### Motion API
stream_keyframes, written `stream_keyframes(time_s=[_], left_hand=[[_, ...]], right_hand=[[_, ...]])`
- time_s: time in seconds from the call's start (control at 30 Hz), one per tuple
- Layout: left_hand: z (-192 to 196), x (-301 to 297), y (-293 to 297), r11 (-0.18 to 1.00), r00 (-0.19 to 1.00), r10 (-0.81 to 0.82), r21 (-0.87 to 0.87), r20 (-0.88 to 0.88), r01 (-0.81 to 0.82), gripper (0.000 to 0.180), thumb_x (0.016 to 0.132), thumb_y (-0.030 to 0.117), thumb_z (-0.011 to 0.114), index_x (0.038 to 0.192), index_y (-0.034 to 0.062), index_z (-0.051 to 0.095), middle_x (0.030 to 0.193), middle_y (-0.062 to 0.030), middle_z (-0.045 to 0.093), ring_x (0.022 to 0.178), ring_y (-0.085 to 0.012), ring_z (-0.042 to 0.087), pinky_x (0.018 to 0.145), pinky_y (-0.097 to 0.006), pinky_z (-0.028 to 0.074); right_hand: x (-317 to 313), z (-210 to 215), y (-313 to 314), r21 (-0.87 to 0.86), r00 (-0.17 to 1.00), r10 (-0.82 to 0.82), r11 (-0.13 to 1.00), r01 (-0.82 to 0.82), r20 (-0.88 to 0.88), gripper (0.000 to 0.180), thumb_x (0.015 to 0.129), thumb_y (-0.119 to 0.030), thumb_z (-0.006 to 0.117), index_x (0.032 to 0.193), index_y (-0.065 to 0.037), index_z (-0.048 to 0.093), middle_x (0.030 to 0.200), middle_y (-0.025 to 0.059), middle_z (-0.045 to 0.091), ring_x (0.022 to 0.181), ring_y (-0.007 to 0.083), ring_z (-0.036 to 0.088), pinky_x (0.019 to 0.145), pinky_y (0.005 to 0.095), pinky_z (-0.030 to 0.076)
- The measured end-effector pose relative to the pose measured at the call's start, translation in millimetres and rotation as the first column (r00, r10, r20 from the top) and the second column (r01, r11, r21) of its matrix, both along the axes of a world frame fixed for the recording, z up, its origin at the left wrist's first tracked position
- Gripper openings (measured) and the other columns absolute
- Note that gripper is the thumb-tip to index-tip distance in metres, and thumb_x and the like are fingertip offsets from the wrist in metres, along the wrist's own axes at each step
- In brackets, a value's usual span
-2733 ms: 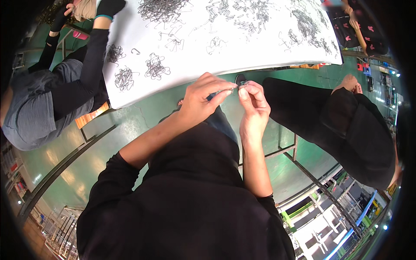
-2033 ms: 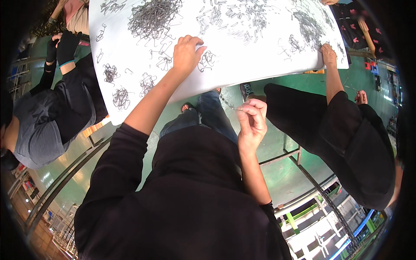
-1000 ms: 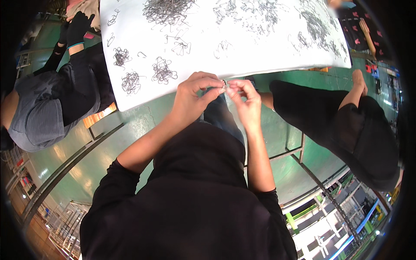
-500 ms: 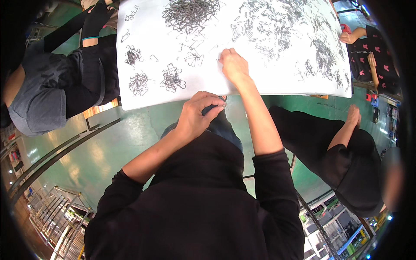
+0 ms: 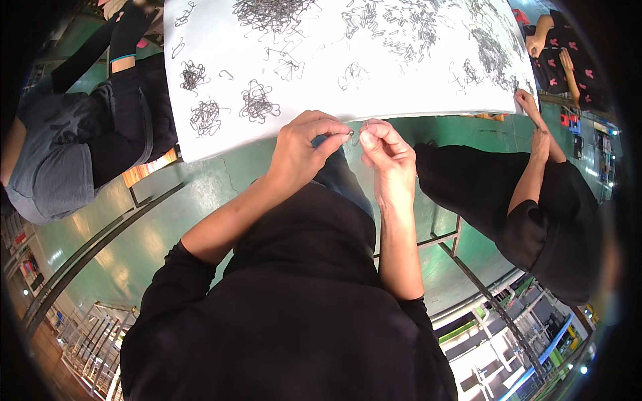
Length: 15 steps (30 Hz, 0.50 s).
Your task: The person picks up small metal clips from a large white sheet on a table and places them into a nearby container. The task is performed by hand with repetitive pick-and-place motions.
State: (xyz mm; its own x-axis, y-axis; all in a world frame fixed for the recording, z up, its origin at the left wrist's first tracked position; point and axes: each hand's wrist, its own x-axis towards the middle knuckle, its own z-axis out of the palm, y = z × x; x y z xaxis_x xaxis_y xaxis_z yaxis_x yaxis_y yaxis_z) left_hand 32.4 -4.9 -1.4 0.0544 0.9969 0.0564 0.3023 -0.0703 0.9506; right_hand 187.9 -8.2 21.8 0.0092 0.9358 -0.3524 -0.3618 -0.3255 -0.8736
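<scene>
Before the table's near edge, my left hand point(image 5: 309, 144) pinches a small dark metal piece point(image 5: 350, 133) between thumb and forefinger. Close beside it, my right hand point(image 5: 388, 150) has its thumb and fingertips pressed together on a thin bent wire piece point(image 5: 364, 125), mostly covered by the fingers. The two sets of fingertips almost meet; whether the pieces touch I cannot tell. On the white tabletop point(image 5: 301, 97) beyond lie a small pile of bent wire pieces point(image 5: 259, 101), a larger tangled heap point(image 5: 271, 15) and many short wire loops point(image 5: 394, 30).
Another small wire pile point(image 5: 205, 118) lies near the table's left corner. A person in a grey shirt point(image 5: 57, 170) sits at the left. At the right a person in black point(image 5: 535, 207) reaches to the table's edge, with a person in patterned clothes point(image 5: 568, 63) beyond.
My right hand has come back from the tabletop to my left hand, which keeps its pinch. The person in black at the right now reaches onto the table edge.
</scene>
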Motion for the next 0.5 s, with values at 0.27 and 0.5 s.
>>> stream_keyframes(time_s=[0.27, 0.5], left_hand=[[5, 7, 4, 1.0, 1.0, -0.018, -0.019, 0.024, 0.018, 0.011, 0.079, 0.009, 0.073, 0.09, 0.0059, 0.073, 0.09, -0.0083, 0.068, 0.081, -0.0205, 0.064, 0.068, -0.031, 0.051], [-34, 3, 53, 0.977, 0.999, 0.007, 0.214, -0.05, 0.004, 0.014, 0.083, 0.012, 0.069, 0.095, 0.0055, 0.071, 0.09, -0.0092, 0.067, 0.084, -0.0225, 0.062, 0.074, -0.034, 0.05]], right_hand=[[-4, -16, 1, 0.134, 0.984, -0.146, 0.982, 0.132, 0.1, 0.007, 0.082, -0.001, 0.07, 0.088, 0.0, 0.067, 0.102, 0.0027, 0.056, 0.089, 0.0097, 0.053, 0.081, 0.0234, 0.046], [4, -17, 2, 0.38, 0.957, -0.203, 0.918, 0.113, 0.206, 0.011, 0.08, 0.002, 0.071, 0.089, -0.003, 0.067, 0.101, 0.0039, 0.052, 0.088, 0.0103, 0.052, 0.077, 0.0226, 0.046]])
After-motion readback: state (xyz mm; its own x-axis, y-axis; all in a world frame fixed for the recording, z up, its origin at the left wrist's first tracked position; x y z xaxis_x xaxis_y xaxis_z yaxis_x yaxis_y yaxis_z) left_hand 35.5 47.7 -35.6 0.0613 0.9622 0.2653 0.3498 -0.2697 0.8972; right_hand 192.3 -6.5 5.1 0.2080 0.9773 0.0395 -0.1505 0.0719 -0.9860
